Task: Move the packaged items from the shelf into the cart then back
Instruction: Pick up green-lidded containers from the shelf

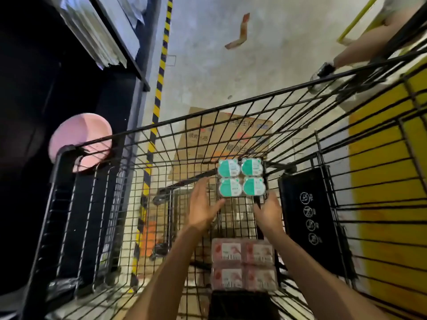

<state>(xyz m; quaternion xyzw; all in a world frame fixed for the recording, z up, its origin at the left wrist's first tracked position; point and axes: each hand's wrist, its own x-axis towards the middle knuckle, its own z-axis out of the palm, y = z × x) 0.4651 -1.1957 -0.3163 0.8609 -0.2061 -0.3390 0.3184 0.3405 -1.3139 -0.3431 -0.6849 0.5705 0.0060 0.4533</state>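
Both hands are down inside the wire cart (161,125), working a green four-pack (241,177) of lidded cups that sits low in the basket toward its far end. The right hand (269,212) grips the pack's near right corner, fingers curled under the edge; the left hand (202,203) is spread wide, its fingers straight and just beside the pack's left side, holding nothing. A pink four-pack (243,264) lies nearer the body, well apart from the green one.

Whether the green pack is being set down or picked up cannot be told. Either way it goes best with the left palm brought flat against the left side so the pack stays level, lids up, carried between both hands rather than dangling from one corner.

Room is best on the basket's left, where bare wire floor shows. On the right a black panel (309,209) with printed symbols stands close to the right wrist, and the far wire wall rises just behind the pack, so any lift should go straight up before it travels
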